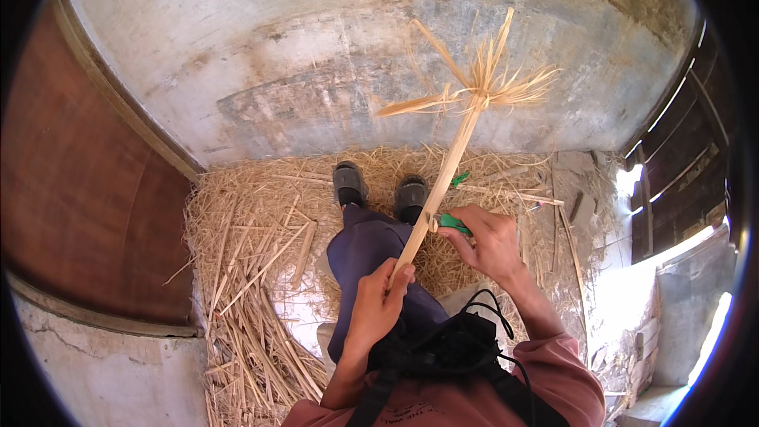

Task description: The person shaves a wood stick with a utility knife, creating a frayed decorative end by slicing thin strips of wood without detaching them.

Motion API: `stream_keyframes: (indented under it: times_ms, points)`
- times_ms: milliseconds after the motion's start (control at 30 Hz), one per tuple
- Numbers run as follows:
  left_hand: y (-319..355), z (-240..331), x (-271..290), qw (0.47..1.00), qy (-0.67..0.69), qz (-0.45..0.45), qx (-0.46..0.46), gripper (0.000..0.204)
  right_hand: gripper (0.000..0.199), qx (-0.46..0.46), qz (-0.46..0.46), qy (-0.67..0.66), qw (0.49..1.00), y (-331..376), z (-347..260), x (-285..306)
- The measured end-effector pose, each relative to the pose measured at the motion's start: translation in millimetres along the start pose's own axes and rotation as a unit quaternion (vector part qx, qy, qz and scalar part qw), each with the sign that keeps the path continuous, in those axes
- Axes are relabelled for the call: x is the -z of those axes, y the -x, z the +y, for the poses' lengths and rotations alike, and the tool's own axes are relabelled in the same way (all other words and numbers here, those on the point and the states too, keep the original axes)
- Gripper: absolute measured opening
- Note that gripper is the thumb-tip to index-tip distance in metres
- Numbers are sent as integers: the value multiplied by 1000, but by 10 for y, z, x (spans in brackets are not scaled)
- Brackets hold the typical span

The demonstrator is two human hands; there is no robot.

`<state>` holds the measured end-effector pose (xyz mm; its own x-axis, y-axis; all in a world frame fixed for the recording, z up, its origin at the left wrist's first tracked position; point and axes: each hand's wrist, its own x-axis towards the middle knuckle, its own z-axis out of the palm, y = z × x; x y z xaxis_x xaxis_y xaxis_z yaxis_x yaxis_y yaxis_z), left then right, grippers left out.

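A long pale strip of wood or bamboo (449,170) slants up and away from me between my knees. My left hand (375,307) is closed round its near end. At the far end the strip splays into a tuft of thin curled shavings (510,88). My right hand (490,245) grips a green-handled cutting tool (454,224), pressed to the strip's right side partway along. A small curl of shaving (431,221) stands at that contact. The tool's blade is too small and hidden to make out.
Pale strips (257,340) lie heaped on the floor at left, amid loose shavings (269,182). A small green object (460,179) lies beyond my shoes (349,183). A stained wall (332,87) rises ahead, a brown panel (95,182) at left. Dark slats (688,142) stand at right.
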<state>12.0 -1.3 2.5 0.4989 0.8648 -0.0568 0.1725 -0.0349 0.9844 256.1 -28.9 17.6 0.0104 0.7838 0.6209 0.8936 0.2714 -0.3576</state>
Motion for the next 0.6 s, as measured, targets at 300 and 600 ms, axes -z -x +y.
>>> stream_keyframes:
  times_ms: [300,600]
  points:
    - [48,-109,39,1000,5,-1,2,32,29,-3,2,-10,1000,6,27,-70]
    - [367,-341,33,998,4,-54,41,33,29,-230,11,25,973,-337,756,340]
